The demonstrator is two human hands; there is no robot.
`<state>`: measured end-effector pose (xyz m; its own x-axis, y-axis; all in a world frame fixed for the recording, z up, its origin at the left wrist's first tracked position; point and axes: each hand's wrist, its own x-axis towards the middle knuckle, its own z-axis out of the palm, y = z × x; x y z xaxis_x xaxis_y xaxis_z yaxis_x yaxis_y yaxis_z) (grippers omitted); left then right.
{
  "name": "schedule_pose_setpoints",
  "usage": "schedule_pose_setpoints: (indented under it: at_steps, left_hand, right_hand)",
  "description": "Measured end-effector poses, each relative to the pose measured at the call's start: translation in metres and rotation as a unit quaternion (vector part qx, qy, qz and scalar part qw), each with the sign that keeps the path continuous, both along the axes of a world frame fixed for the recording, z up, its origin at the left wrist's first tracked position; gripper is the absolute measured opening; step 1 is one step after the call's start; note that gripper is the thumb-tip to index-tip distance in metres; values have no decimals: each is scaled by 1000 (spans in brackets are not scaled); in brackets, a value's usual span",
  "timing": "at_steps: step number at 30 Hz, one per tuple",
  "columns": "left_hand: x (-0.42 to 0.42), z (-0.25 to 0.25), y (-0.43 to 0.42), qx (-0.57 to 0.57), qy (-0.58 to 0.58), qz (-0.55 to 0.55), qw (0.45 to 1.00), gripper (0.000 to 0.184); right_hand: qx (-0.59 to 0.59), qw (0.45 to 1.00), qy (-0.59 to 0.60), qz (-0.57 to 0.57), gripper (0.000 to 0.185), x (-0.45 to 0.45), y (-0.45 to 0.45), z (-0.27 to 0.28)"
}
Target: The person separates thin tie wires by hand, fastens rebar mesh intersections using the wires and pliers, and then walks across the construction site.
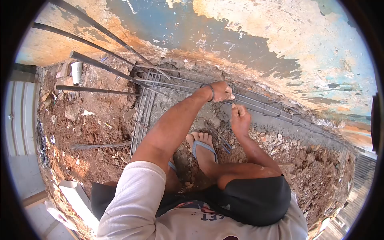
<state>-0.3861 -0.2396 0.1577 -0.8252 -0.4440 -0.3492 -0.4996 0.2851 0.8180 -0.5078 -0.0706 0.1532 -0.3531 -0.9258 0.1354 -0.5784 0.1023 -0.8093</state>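
Note:
My left hand (pixel 222 91) is closed in a pinch over the long steel reinforcement cage (pixel 273 115) beside the wall, its knuckles up and a dark band on the wrist. Just below and to the right, my right hand (pixel 240 120) has its fingers bent, with thumb and forefinger together near the lower bar. Whatever either hand pinches is too small to make out. Slender bars joined by stirrups form this cage, which lies over wet grey concrete (pixel 192 106). A thin tool with bluish handles (pixel 226 148) rests beside my sandalled foot (pixel 204 146).
Several thick steel bars (pixel 106 72) stick out at the upper left, near a second cage (pixel 146 108). A bundle of thin wire (pixel 100 145) lies on reddish soil. Peeling wall (pixel 248 44) rises ahead. A white cup (pixel 77 73) and a white channel piece (pixel 78 198) are leftward.

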Motion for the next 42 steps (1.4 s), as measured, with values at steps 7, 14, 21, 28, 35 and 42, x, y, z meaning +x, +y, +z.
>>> schedule_pose_setpoints:
  at_steps: [7,14,21,28,35,42]
  left_hand:
    - [4,-7,9,-59,-11,0,998,32]
    - [5,7,12,-8,-16,62,998,30]
    - [2,-15,7,-3,-15,47,999,24]
    - [11,-6,13,-18,23,31,999,23]
    - [9,-6,36,-190,-55,67,978,26]
    - [12,4,34,-181,-66,61,979,23]
  right_hand:
    - [65,944,-311,-85,23,12,7,-8]
    - [26,960,261,100,14,-2,-4,16]
    - [6,829,474,296,8,-18,-48,73]
    - [193,942,129,243,13,-54,-77,27]
    - [299,943,-22,143,26,-58,-79,67]
    - [-48,741,503,443,34,-78,-75,63]
